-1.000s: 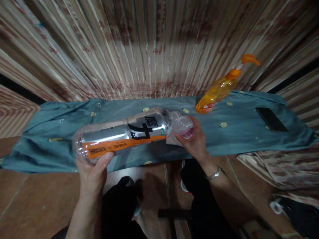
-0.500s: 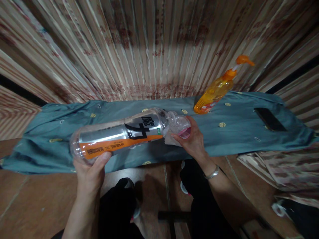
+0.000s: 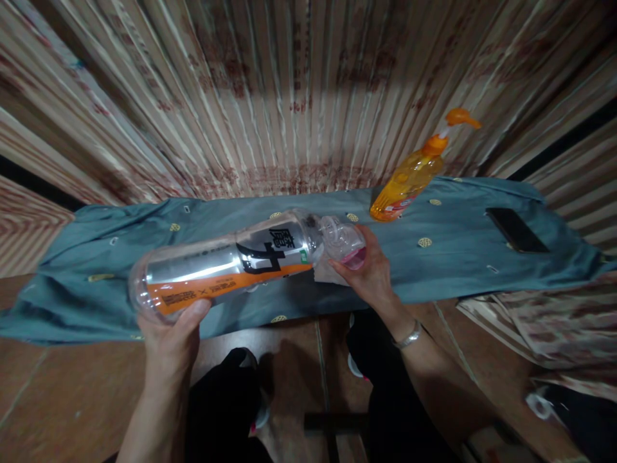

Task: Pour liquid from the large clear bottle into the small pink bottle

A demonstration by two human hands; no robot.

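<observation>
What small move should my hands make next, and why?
I'd probably nudge the silver-and-orange bottle slightly with your left hand to line it up, holding the clear container steady in your right hand. The bottle is tipped far over with its neck end right at the container, and something pink shows there. I can't tell whether liquid is flowing.

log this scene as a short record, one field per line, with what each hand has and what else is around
left hand: holds clear plastic bottle near its base
bottle label: silver and orange, black characters
bottle pose: slanted, mouth end toward right hand
right hand: holds small clear container with pink in it, by the bottle's mouth; contact unclear
right wrist: silver bracelet
pump bottle: orange pump, on teal cloth
smartphone: black, flat on cloth
backdrop: patterned curtain
</observation>
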